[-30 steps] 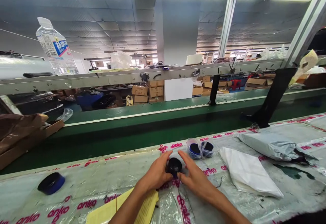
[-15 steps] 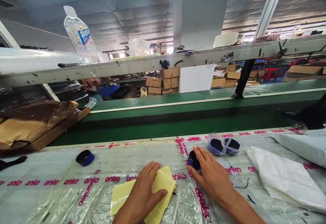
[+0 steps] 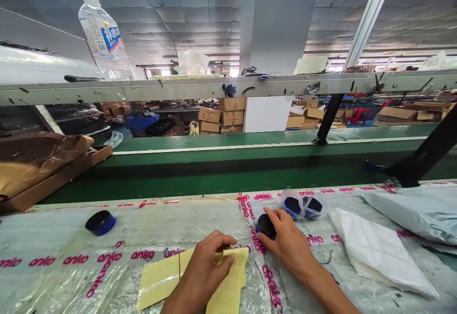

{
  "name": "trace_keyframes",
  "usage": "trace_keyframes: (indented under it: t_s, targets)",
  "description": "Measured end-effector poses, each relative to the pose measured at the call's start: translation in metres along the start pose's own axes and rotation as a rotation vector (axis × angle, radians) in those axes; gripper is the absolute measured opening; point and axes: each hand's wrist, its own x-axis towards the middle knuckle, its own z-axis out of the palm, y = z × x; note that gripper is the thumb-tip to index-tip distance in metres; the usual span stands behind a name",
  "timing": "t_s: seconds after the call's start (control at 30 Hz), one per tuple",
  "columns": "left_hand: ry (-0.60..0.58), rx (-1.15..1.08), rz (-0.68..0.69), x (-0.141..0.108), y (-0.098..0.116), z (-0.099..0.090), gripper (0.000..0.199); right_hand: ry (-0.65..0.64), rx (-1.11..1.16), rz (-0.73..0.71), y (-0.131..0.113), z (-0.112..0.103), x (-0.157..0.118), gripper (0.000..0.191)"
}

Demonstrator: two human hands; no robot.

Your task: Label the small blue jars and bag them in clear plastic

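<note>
Yellow printed paper sheets (image 3: 159, 279) lie on the plastic-covered bench in front of me. My left hand (image 3: 203, 268) is over them, its fingers curled at the right-hand sheet and the thumb lying across the print. To the right, my right hand (image 3: 291, 240) has its thumb and fingers around a short round black-and-blue piece (image 3: 266, 226) resting on the bench. Just beyond that hand are two similar pieces (image 3: 303, 207) in clear plastic wrapping. Another black-and-blue piece (image 3: 100, 222) sits alone at the left.
White bags (image 3: 382, 252) lie at the right. An open cardboard box (image 3: 85, 171) with brown paper stands at the left. Behind the bench runs a green conveyor (image 3: 200, 176), under a metal rail (image 3: 200, 87) bearing a water bottle (image 3: 105, 37).
My left hand's fingers have curled from lying flat on the paper, and the yellow sheets have spread apart. My right hand has closed around the round piece. The view has shifted slightly.
</note>
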Motion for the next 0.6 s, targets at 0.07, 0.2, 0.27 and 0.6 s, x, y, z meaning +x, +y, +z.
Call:
trace_keyframes:
  t_s: [0.07, 0.2, 0.27, 0.6]
  targets:
    - [0.011, -0.045, -0.006, 0.0, 0.002, 0.005, 0.019, -0.033, -0.018, 0.019, -0.001, -0.004, 0.004, 0.055]
    - [0.061, -0.145, -0.057, 0.001, -0.001, 0.014, 0.023, -0.082, -0.051, 0.027, -0.004, -0.009, 0.01, 0.043]
    - [0.078, -0.189, -0.085, 0.003, -0.004, 0.019, 0.028, -0.108, -0.035, 0.036, -0.004, -0.01, 0.013, 0.041]
    - [0.135, -0.351, -0.18, 0.008, -0.009, 0.029, 0.037, -0.13, 0.234, -0.041, 0.003, -0.015, 0.006, 0.063]
